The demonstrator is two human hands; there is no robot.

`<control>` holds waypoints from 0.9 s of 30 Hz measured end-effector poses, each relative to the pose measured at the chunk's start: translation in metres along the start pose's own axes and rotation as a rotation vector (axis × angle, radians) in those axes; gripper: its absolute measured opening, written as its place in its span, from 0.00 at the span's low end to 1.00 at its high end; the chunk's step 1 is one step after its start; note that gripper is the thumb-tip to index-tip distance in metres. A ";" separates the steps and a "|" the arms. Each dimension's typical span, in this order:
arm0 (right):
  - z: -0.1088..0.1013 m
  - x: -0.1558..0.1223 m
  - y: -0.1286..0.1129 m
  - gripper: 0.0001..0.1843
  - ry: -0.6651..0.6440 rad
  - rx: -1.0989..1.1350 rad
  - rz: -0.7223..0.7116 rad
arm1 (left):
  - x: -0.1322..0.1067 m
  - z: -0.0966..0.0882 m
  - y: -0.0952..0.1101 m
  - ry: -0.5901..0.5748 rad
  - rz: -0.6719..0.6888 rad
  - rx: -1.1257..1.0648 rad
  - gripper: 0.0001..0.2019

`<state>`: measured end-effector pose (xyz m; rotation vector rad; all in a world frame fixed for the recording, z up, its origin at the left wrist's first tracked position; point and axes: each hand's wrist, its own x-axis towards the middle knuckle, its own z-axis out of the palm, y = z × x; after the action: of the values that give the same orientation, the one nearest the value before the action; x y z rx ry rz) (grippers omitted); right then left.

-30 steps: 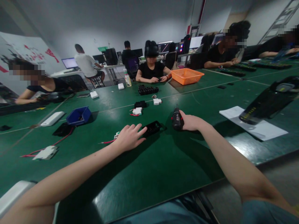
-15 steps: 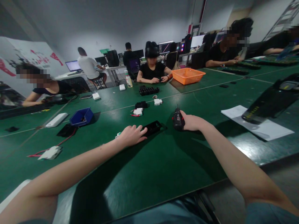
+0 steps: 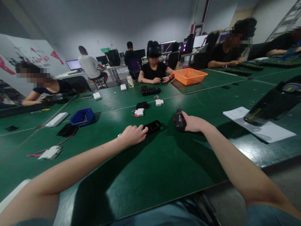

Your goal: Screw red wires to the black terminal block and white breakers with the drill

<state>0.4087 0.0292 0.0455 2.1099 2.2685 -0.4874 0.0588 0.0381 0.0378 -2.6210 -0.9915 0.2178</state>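
My right hand [image 3: 193, 123] is wrapped round a black electric screwdriver with red marks [image 3: 179, 120], held upright on the green table [image 3: 152, 163]. My left hand [image 3: 133, 135] lies on the table with fingers curled, its fingertips touching the near end of a black plastic tray part [image 3: 154, 126]. A small white part with a red wire is mostly hidden under my left hand. Just beyond lie a white connector block with red wires [image 3: 139, 112], a black block [image 3: 141, 105] and a white block [image 3: 159, 102].
A blue bin [image 3: 81, 116], a white box [image 3: 57, 119], a black piece [image 3: 66, 129] and a white wired part [image 3: 50, 153] lie at left. Papers [image 3: 261, 125] under a black case [image 3: 272, 103] sit right. An orange basket [image 3: 189, 76] and several seated people are around the table.
My left hand's fingers have curled in from flat and now cover the white part. The view has shifted slightly. My right hand stays on the screwdriver.
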 end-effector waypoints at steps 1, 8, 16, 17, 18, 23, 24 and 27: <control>0.000 0.000 0.000 0.64 0.001 0.003 -0.002 | 0.000 0.001 0.000 0.002 -0.008 -0.010 0.21; -0.001 -0.001 -0.001 0.63 0.007 0.004 -0.004 | -0.016 -0.013 0.014 0.117 -0.027 0.043 0.23; 0.001 0.001 0.000 0.63 0.025 0.005 -0.008 | -0.055 -0.015 0.074 0.152 0.353 -0.471 0.27; 0.001 0.001 0.000 0.63 0.024 0.008 -0.009 | -0.057 -0.011 0.078 0.141 0.379 -0.534 0.28; 0.001 0.001 -0.001 0.64 0.022 0.014 -0.009 | -0.057 -0.007 0.080 0.127 0.392 -0.582 0.29; 0.001 0.002 0.000 0.64 0.019 0.032 -0.012 | -0.054 0.000 0.075 0.106 0.396 -0.696 0.25; 0.001 0.002 0.001 0.64 0.015 0.031 -0.010 | -0.053 0.000 0.074 0.109 0.396 -0.702 0.25; 0.001 0.004 0.003 0.64 0.006 0.027 -0.007 | -0.052 -0.001 0.073 0.116 0.393 -0.704 0.25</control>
<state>0.4113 0.0332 0.0426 2.1192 2.2868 -0.5158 0.0651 -0.0481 0.0143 -3.4055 -0.5633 -0.2440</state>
